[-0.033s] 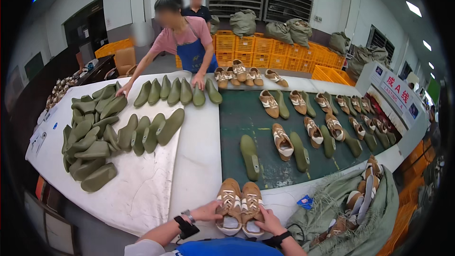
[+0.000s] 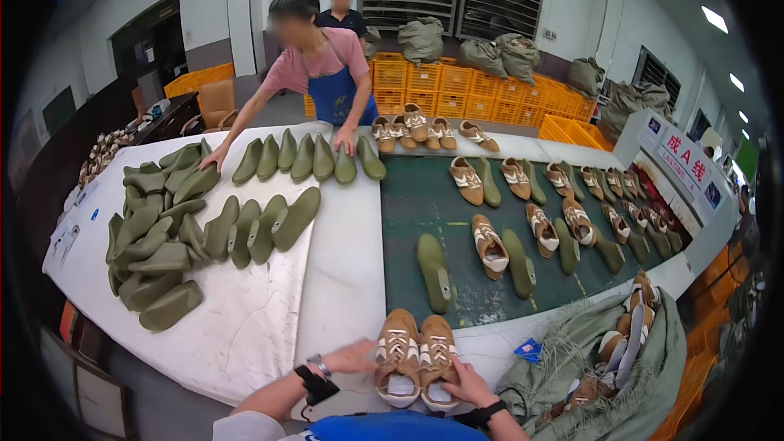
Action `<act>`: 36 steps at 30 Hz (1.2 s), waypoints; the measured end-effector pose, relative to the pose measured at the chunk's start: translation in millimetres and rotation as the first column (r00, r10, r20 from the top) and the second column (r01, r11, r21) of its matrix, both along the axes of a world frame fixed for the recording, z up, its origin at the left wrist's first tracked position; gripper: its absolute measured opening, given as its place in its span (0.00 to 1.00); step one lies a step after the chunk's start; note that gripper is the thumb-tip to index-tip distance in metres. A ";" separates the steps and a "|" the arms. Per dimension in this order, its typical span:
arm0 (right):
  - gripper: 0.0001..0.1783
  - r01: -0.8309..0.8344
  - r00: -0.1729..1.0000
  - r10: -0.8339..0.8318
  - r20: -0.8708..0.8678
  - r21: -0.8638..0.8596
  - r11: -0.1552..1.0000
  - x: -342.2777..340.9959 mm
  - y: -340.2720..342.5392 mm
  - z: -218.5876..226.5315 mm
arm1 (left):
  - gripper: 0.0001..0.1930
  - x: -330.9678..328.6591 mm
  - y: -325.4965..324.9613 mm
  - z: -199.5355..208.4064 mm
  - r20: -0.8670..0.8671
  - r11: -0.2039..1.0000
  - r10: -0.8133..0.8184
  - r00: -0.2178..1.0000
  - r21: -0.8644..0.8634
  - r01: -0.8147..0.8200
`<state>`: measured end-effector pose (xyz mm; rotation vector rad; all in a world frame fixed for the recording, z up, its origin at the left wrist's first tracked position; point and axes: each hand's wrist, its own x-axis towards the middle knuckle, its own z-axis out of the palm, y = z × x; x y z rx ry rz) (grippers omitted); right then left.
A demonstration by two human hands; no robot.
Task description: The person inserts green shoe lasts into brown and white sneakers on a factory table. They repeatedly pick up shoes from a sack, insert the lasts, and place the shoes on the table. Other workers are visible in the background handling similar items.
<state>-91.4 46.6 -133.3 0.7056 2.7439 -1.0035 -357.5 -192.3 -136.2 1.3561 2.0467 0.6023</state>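
Note:
A pair of brown-and-white sneakers stands side by side at the table's near edge, toes pointing away from me. My left hand (image 2: 351, 357) is beside the left sneaker (image 2: 398, 355), its fingers stretched out and slightly blurred, holding nothing. On the outer side of the right sneaker (image 2: 438, 351), my right hand (image 2: 469, 384) grips the shoe near its opening. Beyond the pair, a single green shoe last (image 2: 434, 273) lies on the dark green conveyor belt (image 2: 408, 204). Further sneakers (image 2: 489, 247) and lasts (image 2: 518, 263) lie on the belt in two rows.
A grey-green sack (image 2: 563, 351) with sneakers lies at right, by a small blue packet (image 2: 529, 350). Many green lasts (image 2: 159, 258) cover the white table (image 2: 253, 318). Across it, a co-worker (image 2: 331, 73) touches lasts with both hands. Orange crates (image 2: 453, 82) line the wall.
My left hand has come away from the left sneaker, its fingers straightening. My right hand stays on the right sneaker. The whole view has shifted slightly.

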 end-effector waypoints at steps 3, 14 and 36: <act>0.45 0.028 0.998 -0.028 -0.052 0.005 1.000 11.2 -1.6 1.5 | 0.36 -113.7 -24.4 6.2 -0.265 0.982 0.179 0.947 0.105 -0.156; 0.22 0.306 0.952 -0.300 -0.058 0.186 0.934 26.5 -59.2 62.1 | 0.41 -370.8 -50.5 45.9 -0.330 0.472 0.818 0.471 -0.081 -0.878; 0.15 0.161 0.980 -0.151 -0.127 0.065 0.985 15.0 -30.8 41.6 | 0.23 -53.2 -127.8 24.8 -0.310 0.587 0.806 0.504 0.314 -0.746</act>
